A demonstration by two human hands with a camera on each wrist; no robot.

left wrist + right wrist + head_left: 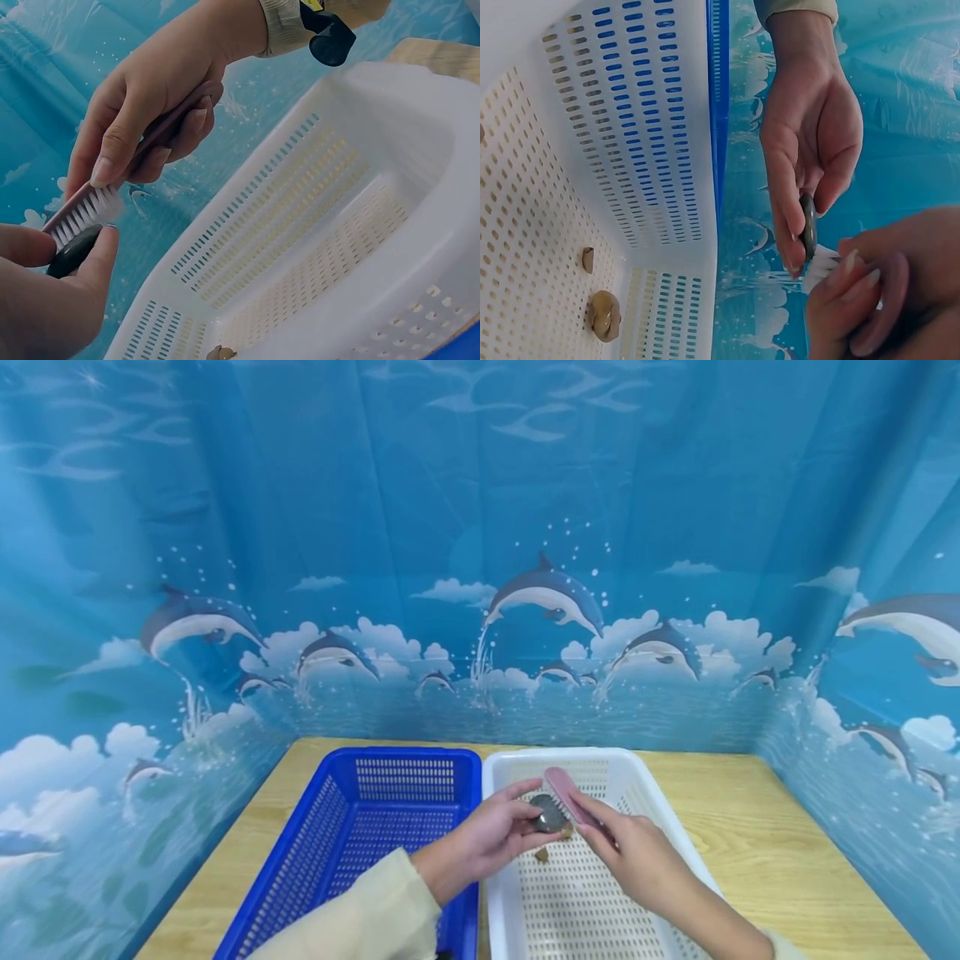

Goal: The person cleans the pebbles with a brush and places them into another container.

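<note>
Over the white basket (pixel 581 902), my left hand (pixel 483 835) pinches a smooth dark grey stone (pixel 549 813) between thumb and fingers. My right hand (pixel 645 860) grips a pink brush (pixel 564 789) by its handle. In the left wrist view the brush's white bristles (pixel 88 213) face down onto the edge of the stone (pixel 73 251). From the right wrist view, the stone (pixel 808 229) stands edge-on in the left fingers, with the bristles right at its lower end. The right fingers partly hide the brush there.
A brownish-yellow stone (pixel 604 316) and a smaller brown one (pixel 589 260) lie on the white basket's slotted floor. Left of it stands a blue basket (pixel 397 835). Both rest on a wooden table (pixel 757 827), with a dolphin-printed curtain (pixel 480 610) around its back and sides.
</note>
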